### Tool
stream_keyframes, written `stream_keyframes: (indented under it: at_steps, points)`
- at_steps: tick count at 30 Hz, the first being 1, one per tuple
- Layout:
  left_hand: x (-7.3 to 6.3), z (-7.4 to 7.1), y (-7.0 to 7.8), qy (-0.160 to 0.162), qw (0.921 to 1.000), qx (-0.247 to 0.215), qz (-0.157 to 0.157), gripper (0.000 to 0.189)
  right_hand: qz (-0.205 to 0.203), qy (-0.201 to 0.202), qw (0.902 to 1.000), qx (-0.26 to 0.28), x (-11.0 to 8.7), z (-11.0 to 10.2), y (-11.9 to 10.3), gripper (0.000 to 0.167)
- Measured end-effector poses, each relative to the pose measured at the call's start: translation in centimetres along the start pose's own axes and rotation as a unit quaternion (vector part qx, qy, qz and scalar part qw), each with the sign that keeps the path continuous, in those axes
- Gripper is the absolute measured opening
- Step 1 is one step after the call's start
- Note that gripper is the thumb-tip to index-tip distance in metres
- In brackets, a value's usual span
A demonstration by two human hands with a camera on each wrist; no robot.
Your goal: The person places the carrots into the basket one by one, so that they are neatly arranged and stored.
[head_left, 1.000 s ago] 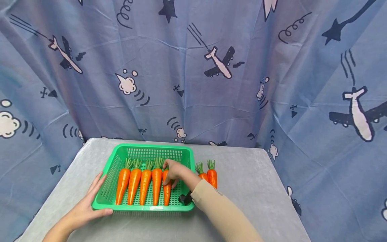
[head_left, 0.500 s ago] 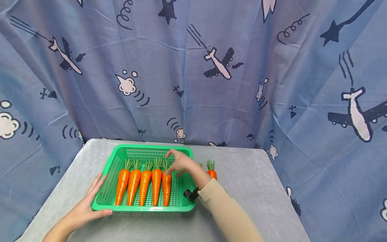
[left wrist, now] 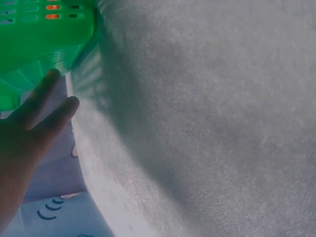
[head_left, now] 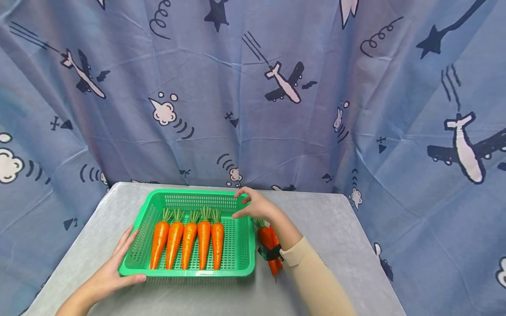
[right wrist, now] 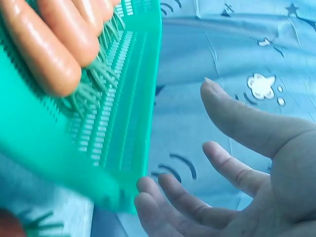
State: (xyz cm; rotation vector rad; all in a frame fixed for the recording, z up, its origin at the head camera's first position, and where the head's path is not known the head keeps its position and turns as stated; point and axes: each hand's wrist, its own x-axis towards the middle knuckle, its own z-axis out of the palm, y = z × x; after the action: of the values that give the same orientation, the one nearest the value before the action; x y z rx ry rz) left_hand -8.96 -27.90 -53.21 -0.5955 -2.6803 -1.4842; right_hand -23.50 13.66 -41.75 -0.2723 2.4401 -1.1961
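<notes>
A green plastic basket [head_left: 178,273] stands on the table with several orange carrots [head_left: 189,239] lying side by side in it, green stalks toward the far side. At its left end, my left hand [head_left: 112,267] touches the rim, fingers straight along the side and thumb at the front corner. The left wrist view shows two fingertips of the hand [left wrist: 24,133] against the basket [left wrist: 44,37]. Over the far right corner, my right hand [head_left: 257,206] holds nothing, thumb and fingers spread apart. In the right wrist view, the hand [right wrist: 247,187] appears beside the basket rim [right wrist: 152,98].
Loose carrots [head_left: 264,235] lie on the grey table [head_left: 316,228] just right of the basket, partly hidden by my right forearm and its dark wrist strap. Behind the table hangs a blue curtain [head_left: 221,105] printed with planes and clouds.
My right hand has let go of the rightmost carrot in the basket, then risen and moved right to the basket's far right corner. The left hand has stayed in place.
</notes>
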Motion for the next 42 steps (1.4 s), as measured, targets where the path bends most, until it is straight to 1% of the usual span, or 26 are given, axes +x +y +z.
stream_keyframes:
  at_steps: [6, 10, 13, 16, 20, 23, 26, 30, 33, 38, 42]
  points:
    - [0.0, 0.0, 0.0, 0.001, 1.0000, -0.004, -0.001, 0.116, 0.021, 0.056, 0.9982, -0.011, -1.6, -1.7, 2.2, 0.057]
    - [0.0, -0.1, 0.0, -0.001, 1.0000, 0.002, -0.010, 0.115, 0.033, 0.079, 0.9963, -0.007, -2.3, -2.5, 4.3, 0.053]
    - [-0.1, -0.1, 0.0, -0.002, 0.9999, 0.007, -0.015, 0.115, 0.047, 0.089, 0.9950, 0.003, -2.9, -2.9, 5.9, 0.053]
    - [0.0, -0.1, 0.1, -0.002, 0.9999, 0.004, -0.014, 0.114, 0.067, 0.094, 0.9930, 0.023, -3.4, -3.1, 7.7, 0.057]
    - [0.0, -0.2, 0.2, -0.003, 0.9999, -0.001, -0.013, 0.114, 0.109, 0.099, 0.9881, 0.044, -3.6, -2.9, 10.1, 0.062]
    - [0.0, -0.2, 0.2, -0.004, 0.9999, -0.001, -0.014, 0.114, 0.129, 0.099, 0.9858, 0.042, -3.6, -2.7, 11.8, 0.063]
    - [-0.1, -0.1, 0.1, -0.003, 0.9999, -0.002, -0.012, 0.114, 0.138, 0.095, 0.9849, 0.042, -3.7, -2.5, 13.3, 0.064]
    - [-0.1, 0.0, 0.0, -0.002, 0.9999, -0.002, -0.011, 0.115, 0.143, 0.091, 0.9845, 0.045, -3.9, -2.2, 14.6, 0.065]
    - [-0.1, 0.0, -0.1, -0.002, 0.9999, 0.001, -0.011, 0.115, 0.138, 0.093, 0.9841, 0.063, -3.8, -1.8, 15.3, 0.065]
    - [-0.1, -0.1, -0.1, -0.005, 0.9998, 0.004, -0.018, 0.114, 0.131, 0.091, 0.9806, 0.114, -3.8, -1.2, 16.0, 0.067]
    - [-0.1, -0.1, -0.1, -0.008, 0.9997, 0.000, -0.024, 0.113, 0.122, 0.091, 0.9798, 0.129, -3.5, -0.9, 16.3, 0.070]
